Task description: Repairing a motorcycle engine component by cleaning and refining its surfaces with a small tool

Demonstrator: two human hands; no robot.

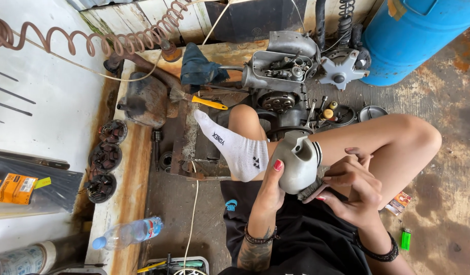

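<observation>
Lower centre of the frame: left hand (269,191), grip wrapped around a grey metal housing (296,160), thumb pressed on its side. Right hand (353,189), just right of it, grip closed on a small brush (310,189) whose bristles touch the housing's underside. The housing sits between the raised knees, above the black shorts (306,239). Beside it, a foot in a white sock (235,145) rests on the floor. Lower right: green lighter (406,238) (floor, well apart). Lower left: plastic water bottle (127,233). Upper centre: opened engine block (283,69). Upper right: blue drum (413,35).
</observation>
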